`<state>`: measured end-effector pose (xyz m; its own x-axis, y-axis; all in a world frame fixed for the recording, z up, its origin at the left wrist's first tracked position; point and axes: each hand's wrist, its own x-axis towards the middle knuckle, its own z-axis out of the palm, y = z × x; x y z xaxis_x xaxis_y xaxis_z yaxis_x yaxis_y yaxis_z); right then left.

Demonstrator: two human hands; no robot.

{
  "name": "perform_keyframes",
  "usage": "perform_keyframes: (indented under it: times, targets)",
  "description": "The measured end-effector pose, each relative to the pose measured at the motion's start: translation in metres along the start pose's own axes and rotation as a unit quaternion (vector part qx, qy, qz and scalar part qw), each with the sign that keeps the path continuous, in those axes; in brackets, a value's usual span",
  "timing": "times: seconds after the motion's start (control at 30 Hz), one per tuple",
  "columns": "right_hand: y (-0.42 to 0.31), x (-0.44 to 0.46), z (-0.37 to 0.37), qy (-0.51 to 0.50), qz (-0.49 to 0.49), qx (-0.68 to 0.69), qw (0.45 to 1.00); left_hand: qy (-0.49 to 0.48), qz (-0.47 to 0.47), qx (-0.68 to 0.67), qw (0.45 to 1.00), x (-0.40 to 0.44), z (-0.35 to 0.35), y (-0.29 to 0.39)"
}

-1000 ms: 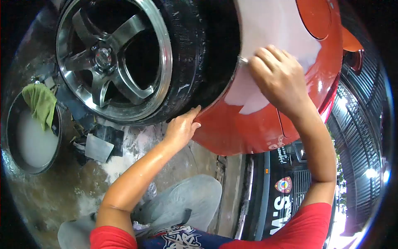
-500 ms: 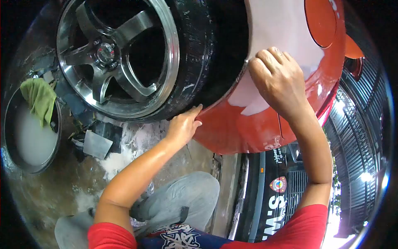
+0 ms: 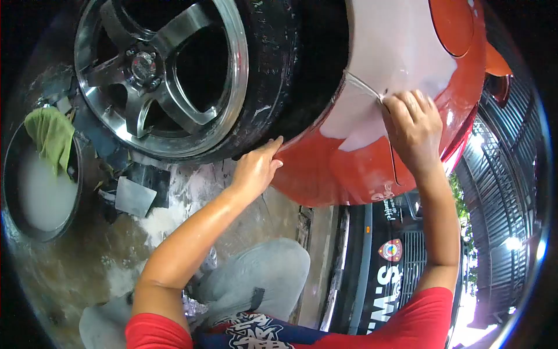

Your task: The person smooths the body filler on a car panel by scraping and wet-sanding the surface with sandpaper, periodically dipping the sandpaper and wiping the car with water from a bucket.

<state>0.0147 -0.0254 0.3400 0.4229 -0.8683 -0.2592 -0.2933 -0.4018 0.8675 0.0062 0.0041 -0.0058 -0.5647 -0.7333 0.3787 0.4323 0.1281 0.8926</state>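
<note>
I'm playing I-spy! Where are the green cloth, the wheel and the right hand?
Green cloth (image 3: 50, 136): head view, on its middle.
Wheel (image 3: 143, 68): head view, on its hub.
Right hand (image 3: 415, 127): head view, on its back.

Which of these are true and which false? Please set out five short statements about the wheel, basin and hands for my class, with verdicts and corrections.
1. A green cloth hangs over the rim of the basin. True.
2. The basin is empty. False: it holds cloudy, pale liquid.
3. The left hand is at the edge of the red bodywork, near the tyre. True.
4. The right hand grips a wheel spoke. False: it is over the bodywork, fingertips at one end of a thin pale strip.
5. The person's sleeves are red. True.
</note>
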Motion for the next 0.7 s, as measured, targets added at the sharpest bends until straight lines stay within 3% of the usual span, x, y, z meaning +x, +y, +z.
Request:
perform_keyframes:
  times: [0.13, 0.2, 0.33, 0.5, 0.63, 0.7]
  targets:
    - [-0.004, 0.009, -0.001, 0.007, 0.007, -0.011, 1.0, 0.012, 0.03, 0.008, 0.999, 0.005, -0.002, -0.002]
    - [-0.009, 0.019, 0.0, 0.008, -0.006, -0.014, 1.0, -0.003, -0.005, -0.003, 1.0, 0.005, -0.006, 0.003]
    - [-0.002, -0.008, 0.014, 0.095, 0.021, 0.01, 0.995, -0.001, -0.012, -0.003, 1.0, 0.005, -0.003, 0.007]
    - [-0.011, -0.054, 0.017, 0.065, 0.11, 0.017, 0.992, -0.006, -0.006, 0.013, 1.0, 0.003, -0.005, 0.01]
    - [-0.026, -0.085, 0.005, -0.058, 0.177, -0.046, 0.981, -0.016, -0.028, 0.02, 0.999, 0.0, -0.004, 0.013]
    - [-0.052, -0.093, -0.011, -0.07, 0.23, -0.005, 0.971, -0.003, -0.006, 0.035, 0.999, -0.002, -0.002, 0.009]
